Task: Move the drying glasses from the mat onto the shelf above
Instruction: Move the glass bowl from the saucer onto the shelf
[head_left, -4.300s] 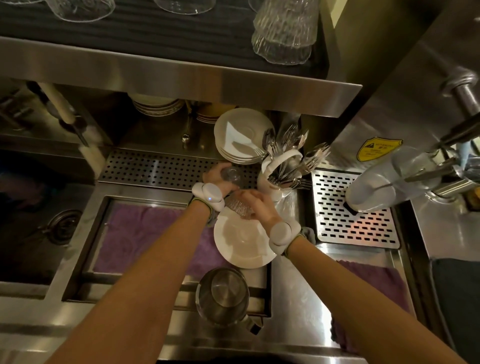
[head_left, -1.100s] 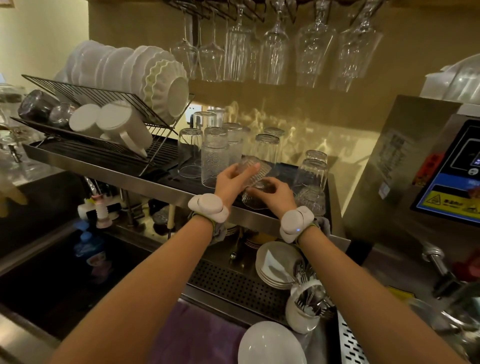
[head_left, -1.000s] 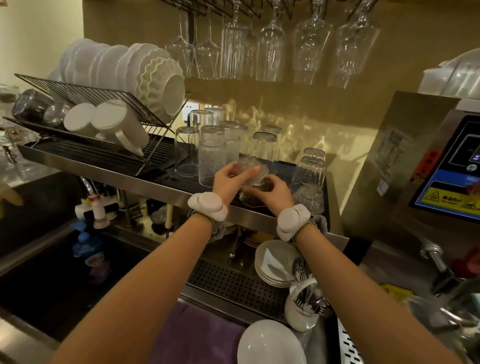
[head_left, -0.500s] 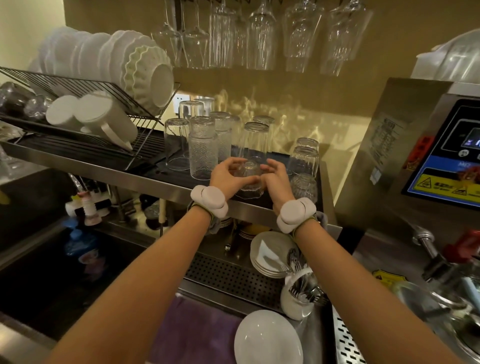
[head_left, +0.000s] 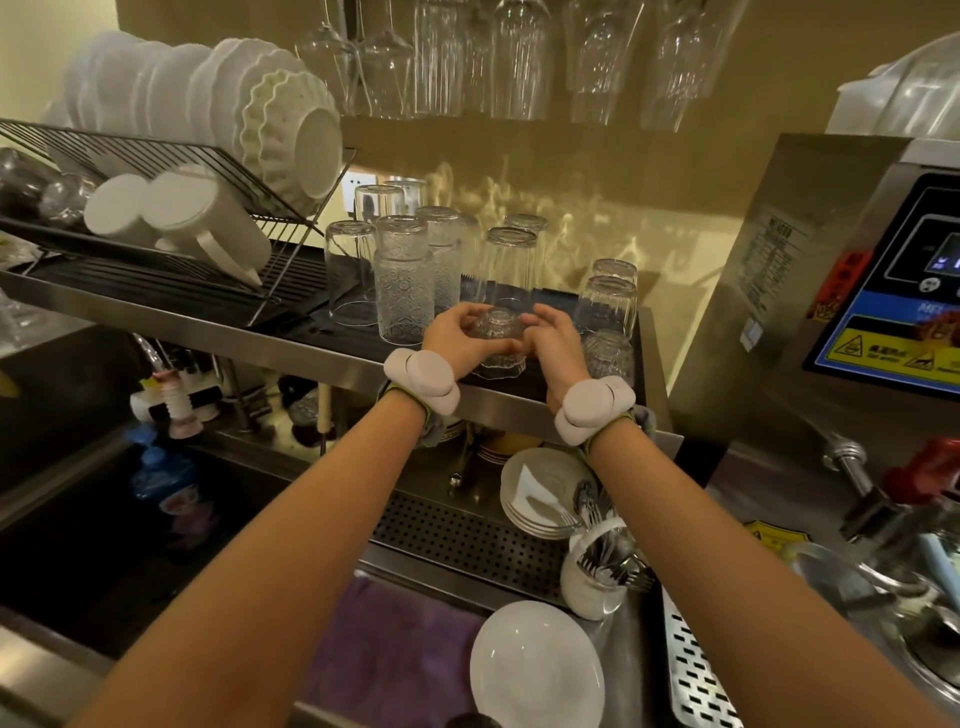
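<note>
My left hand (head_left: 451, 338) and right hand (head_left: 555, 343) cup small ribbed glass (head_left: 500, 332) between them, fingers curled round its sides. Glass upside down on shelf (head_left: 291, 340) front edge, just beside tall patterned glass (head_left: 404, 291).

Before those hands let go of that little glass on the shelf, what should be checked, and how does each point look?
1. Glass upside down like its neighbours: ok.
2. Glass over the shelf, not past its front edge: ok.
3. Rim flat on the shelf: cannot tell, the hands hide part of it.
4. Left hand and right hand each have a grip on a side: ok.
5. Gap to the patterned glass on the left: ok.
6. Gap to the short glass on the right: cannot tell, the right hand covers it.
</note>
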